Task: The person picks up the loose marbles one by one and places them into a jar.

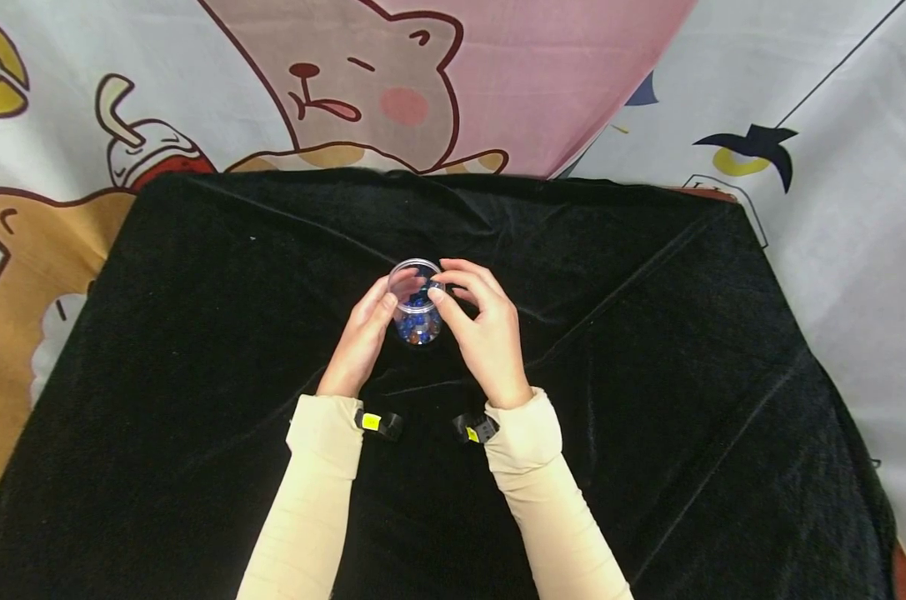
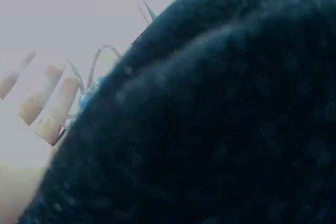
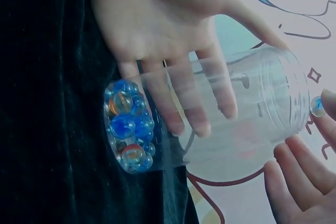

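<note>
A clear plastic jar [image 1: 420, 333] stands upright on the black cloth, its mouth uncovered. Blue and orange-streaked glass marbles [image 3: 125, 125] cover its bottom. My left hand [image 1: 362, 333] grips the jar from the left, its fingers curved around the far side, as the right wrist view also shows. Above the rim, my right hand [image 1: 486, 329] pinches a single clear marble [image 3: 317, 106] between thumb and fingertips. Its other fingers are beside the jar's upper wall. The left wrist view is washed out; fingers [image 2: 55, 111] show at its left edge, and the jar is barely visible.
Black velvety cloth [image 1: 197, 358] with creases covers the table. Behind it hangs a curtain [image 1: 543, 75] printed with cartoon animals. Each wrist carries a small black camera with a yellow label, such as the left camera [image 1: 380, 423].
</note>
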`<move>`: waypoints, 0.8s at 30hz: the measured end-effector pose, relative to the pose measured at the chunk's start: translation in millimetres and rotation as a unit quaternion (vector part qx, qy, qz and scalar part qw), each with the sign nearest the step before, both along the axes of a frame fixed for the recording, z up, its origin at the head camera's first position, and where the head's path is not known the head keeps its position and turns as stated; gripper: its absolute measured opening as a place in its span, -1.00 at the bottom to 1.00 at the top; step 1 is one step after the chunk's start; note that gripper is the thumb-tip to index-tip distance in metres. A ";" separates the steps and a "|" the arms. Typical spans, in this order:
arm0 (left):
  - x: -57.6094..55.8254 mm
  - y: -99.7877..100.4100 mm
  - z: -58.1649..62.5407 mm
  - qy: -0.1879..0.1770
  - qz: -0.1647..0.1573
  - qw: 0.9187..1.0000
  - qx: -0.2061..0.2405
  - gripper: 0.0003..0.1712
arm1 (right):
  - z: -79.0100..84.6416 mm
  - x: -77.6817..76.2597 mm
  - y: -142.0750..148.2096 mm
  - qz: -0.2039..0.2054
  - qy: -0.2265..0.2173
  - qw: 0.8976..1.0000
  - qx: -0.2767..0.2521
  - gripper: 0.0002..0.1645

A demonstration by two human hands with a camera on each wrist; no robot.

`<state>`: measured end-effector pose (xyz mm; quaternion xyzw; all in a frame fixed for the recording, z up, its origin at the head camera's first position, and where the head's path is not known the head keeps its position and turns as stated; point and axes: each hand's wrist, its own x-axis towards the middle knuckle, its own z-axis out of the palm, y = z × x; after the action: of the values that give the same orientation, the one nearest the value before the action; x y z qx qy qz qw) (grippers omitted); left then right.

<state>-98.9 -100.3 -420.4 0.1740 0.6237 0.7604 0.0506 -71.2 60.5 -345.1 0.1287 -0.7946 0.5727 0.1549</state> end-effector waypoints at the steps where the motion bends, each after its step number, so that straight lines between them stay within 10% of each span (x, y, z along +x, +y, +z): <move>1: -0.1 0.0 -0.1 -0.001 -0.001 1.000 0.001 -0.57 | -0.6 -0.2 -0.1 0.004 -0.003 1.000 -0.003 -0.76; 24: -0.7 -0.3 -0.5 0.004 -0.004 1.000 0.000 -0.57 | -2.5 -0.5 -2.6 0.013 -0.029 0.999 0.018 -0.77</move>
<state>-99.6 -100.5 -421.0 0.1791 0.6229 0.7598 0.0513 -71.7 57.9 -347.5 0.1252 -0.8073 0.5638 0.1214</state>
